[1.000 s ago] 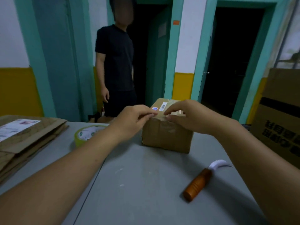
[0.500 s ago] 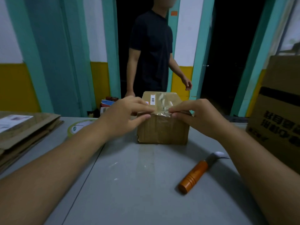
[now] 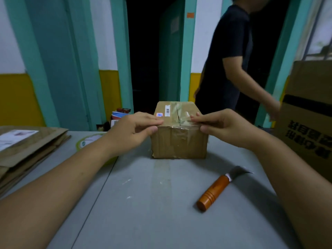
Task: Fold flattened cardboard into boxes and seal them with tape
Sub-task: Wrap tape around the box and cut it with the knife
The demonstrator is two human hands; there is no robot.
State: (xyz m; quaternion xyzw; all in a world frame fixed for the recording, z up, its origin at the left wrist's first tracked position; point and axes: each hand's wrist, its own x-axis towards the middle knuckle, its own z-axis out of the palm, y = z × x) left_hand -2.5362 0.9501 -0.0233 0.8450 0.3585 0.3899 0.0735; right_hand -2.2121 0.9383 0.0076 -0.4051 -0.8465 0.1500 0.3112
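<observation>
A small brown cardboard box [image 3: 179,142] stands on the grey table [image 3: 161,203], its top flaps closed and covered with clear tape. My left hand [image 3: 133,130] holds the box's top left front corner, fingers on top and thumb on the front face. My right hand [image 3: 221,126] pinches the top right front corner the same way, over the tape. A roll of tape [image 3: 86,142] with a green rim lies left of the box, partly hidden behind my left forearm.
A knife with an orange handle [image 3: 215,190] lies on the table at the right front. Flattened cardboard [image 3: 27,150] is stacked at the left. A large carton [image 3: 309,112] stands at the right. A person in a dark shirt [image 3: 226,60] stands behind the table.
Both hands slid apart along the box's front top edge to its corners. The box now faces me squarely. The person behind moved from left to right.
</observation>
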